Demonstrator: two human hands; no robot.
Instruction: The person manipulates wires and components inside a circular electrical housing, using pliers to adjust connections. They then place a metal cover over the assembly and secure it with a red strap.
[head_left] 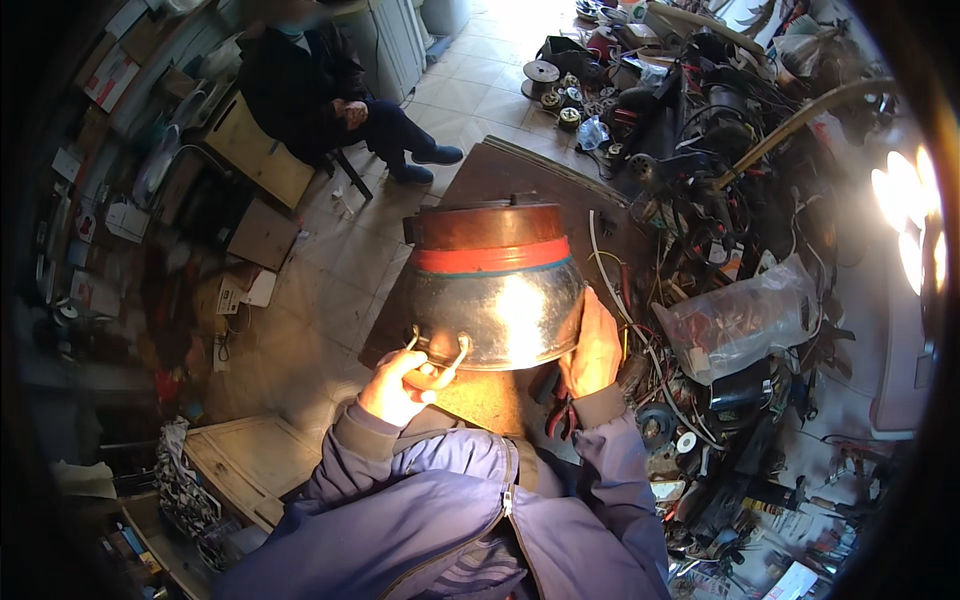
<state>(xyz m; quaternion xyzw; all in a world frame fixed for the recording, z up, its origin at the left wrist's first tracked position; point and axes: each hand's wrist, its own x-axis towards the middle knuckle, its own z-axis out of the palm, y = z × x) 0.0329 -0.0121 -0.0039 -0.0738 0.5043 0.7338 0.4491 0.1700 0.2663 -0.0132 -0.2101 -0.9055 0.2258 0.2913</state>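
Note:
In front of my chest I hold a rounded, pot-like metal vessel, tilted, with a dark brown upper part and a red band around its middle. I cannot tell its exact kind. A curved metal handle sticks out from its near left side, and my left hand is closed around it. My right hand presses against the vessel's right side, the fingers partly hidden behind it. Lamp light glares off the metal. Below my right hand lie red-handled pliers.
A dark work table extends ahead. To the right are heaped cables, motor parts and a clear plastic bag; a bright lamp shines there. At the far left sits another person, hands together. A wooden board lies at lower left.

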